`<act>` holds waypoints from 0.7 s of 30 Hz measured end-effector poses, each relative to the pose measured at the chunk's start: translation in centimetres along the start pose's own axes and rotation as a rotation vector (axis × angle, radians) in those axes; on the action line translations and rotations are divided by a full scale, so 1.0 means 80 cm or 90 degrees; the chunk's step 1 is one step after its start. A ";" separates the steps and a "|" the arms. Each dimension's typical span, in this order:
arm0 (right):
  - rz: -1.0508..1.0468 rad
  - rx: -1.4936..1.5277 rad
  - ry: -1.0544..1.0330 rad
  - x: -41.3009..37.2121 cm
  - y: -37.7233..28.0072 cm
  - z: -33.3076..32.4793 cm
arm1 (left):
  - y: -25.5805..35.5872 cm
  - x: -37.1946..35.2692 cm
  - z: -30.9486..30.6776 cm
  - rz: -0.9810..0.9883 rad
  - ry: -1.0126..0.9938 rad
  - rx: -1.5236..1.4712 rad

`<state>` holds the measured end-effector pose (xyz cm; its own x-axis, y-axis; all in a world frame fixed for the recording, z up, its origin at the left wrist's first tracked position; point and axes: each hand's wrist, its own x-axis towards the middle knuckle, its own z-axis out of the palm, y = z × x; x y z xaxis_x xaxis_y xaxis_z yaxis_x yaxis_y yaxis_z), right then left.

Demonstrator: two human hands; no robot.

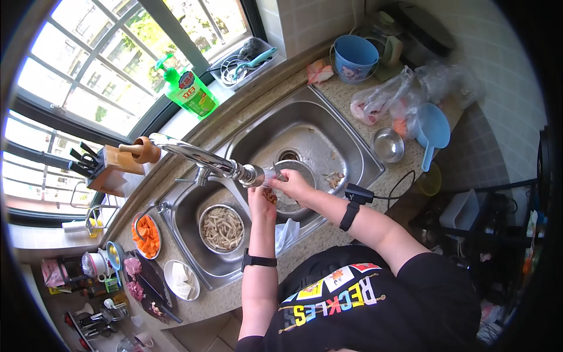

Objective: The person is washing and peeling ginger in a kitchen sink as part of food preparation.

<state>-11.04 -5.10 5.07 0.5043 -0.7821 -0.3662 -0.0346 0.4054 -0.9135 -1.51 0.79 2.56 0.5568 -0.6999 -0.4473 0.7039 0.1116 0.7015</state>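
Below the tap, my two hands meet over the right side of the sink. My left hand is curled around small reddish-brown food pieces. My right hand is closed beside it, near the stream of water; a thin dark-grey edge shows at its fingers, too small to name. Beneath my hands, in the right basin, sits a round metal bowl or strainer, partly hidden by them. A bowl of pale strips stands in the left basin.
Left of the sink are a bowl of orange chunks, a dark cutting board with meat and a knife, and a white bowl. A soap bottle stands at the window. A blue bucket, metal bowl and blue ladle lie right.
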 end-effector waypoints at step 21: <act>-0.059 0.317 0.400 0.169 -0.049 -0.138 | -0.027 0.045 -0.008 -0.203 -0.044 0.046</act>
<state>-13.61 -22.53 1.75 -0.0982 -0.8829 -0.4592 0.4473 0.3730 -0.8129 -0.78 -1.52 -0.91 0.2807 -0.7378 -0.6139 0.8031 -0.1696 0.5711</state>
